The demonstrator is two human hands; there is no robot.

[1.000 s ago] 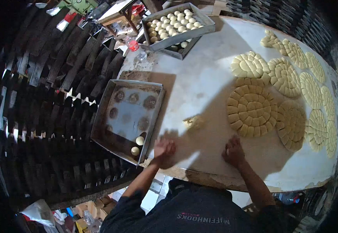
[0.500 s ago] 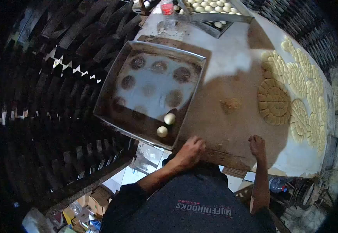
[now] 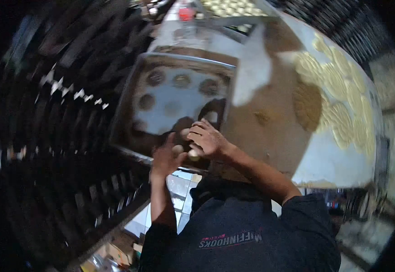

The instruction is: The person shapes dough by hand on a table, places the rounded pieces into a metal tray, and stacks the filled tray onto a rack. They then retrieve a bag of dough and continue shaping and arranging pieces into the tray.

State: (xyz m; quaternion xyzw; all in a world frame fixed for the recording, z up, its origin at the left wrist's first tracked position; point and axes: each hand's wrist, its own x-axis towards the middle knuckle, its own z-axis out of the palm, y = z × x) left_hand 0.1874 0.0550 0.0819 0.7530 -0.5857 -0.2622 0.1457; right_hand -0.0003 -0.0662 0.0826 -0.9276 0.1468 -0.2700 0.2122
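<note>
Both hands meet over the near edge of the metal tray (image 3: 134, 113), which sits at the left edge of the worktop (image 3: 270, 131). The left hand (image 3: 166, 158) curls loosely round a pale dough ball (image 3: 178, 149). The right hand (image 3: 208, 139) is half closed, fingers bent over another dough ball (image 3: 193, 154); blur hides the exact grip. Scored dough rounds (image 3: 338, 90) line the worktop's right edge.
</note>
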